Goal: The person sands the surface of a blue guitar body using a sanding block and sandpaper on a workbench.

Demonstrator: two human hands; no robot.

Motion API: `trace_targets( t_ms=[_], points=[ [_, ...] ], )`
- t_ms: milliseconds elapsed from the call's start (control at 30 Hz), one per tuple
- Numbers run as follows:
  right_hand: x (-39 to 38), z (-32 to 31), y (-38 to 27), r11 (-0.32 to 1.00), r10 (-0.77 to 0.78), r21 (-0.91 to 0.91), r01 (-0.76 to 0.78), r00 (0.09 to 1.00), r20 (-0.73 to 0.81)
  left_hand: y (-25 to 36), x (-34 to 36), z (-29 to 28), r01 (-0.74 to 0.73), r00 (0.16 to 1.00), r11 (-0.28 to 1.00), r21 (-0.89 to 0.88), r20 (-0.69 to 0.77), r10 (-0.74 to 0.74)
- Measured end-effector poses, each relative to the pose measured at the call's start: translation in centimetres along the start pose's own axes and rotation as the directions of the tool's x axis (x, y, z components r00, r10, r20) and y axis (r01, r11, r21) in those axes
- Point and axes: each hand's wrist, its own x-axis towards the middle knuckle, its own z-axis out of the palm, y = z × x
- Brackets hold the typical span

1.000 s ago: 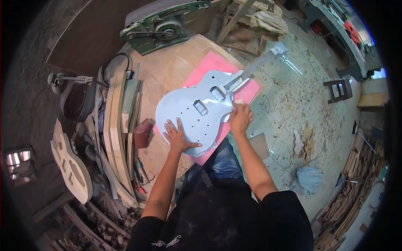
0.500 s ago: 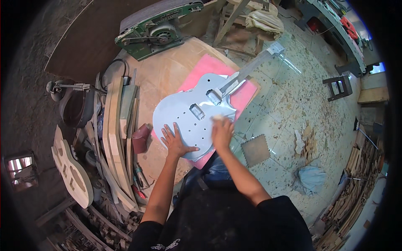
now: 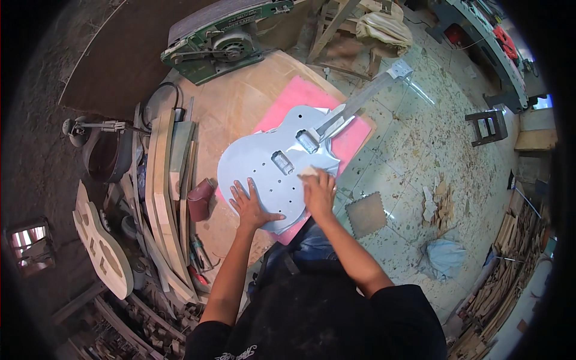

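A pale grey electric guitar [image 3: 249, 157] lies face up, its neck stretching to the far right. Two rectangular cavities and several small holes show in its top. My left hand [image 3: 247, 207] rests flat on the lower left of the body, fingers spread. Near the body's right edge, my right hand [image 3: 320, 191] grips a small beige pad [image 3: 308, 171], perhaps folded sandpaper, against the surface. Fingers partly cover the pad. A pink foam sheet [image 3: 295, 96] lies under the guitar, on a wooden workbench [image 3: 210, 123].
A green belt sander [image 3: 225, 51] stands at the bench's far end. Long wood strips [image 3: 161, 162] and a dark red roll [image 3: 200, 200] lie left of the guitar. An unpainted guitar body [image 3: 111, 258] is farther left. A small stool [image 3: 487, 127] stands on the debris-strewn floor at right.
My right hand and the pad have shifted slightly along the guitar's right side, and the pad shows more clearly. My left hand stays in place on the body.
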Motion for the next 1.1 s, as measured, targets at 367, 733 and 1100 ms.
trace_targets(
  t_ms=[367,733,1100],
  points=[
    [0.0,0.7,-0.7,0.998,0.044,-0.049,-0.044,0.999,-0.005,-0.2,0.1,0.3,-0.008,1.000,1.000,-0.006,-0.015,0.008],
    [-0.6,1.5,-1.5,0.988,0.090,-0.121,-0.101,0.991,-0.098,-0.1,-0.2,0.4,-0.036,0.998,0.999,-0.029,-0.061,0.034],
    [4.1,0.5,-0.2,0.992,-0.121,-0.035,0.122,0.992,0.023,-0.2,0.1,0.1,-0.007,1.000,1.000,-0.028,-0.030,0.006]
  ],
)
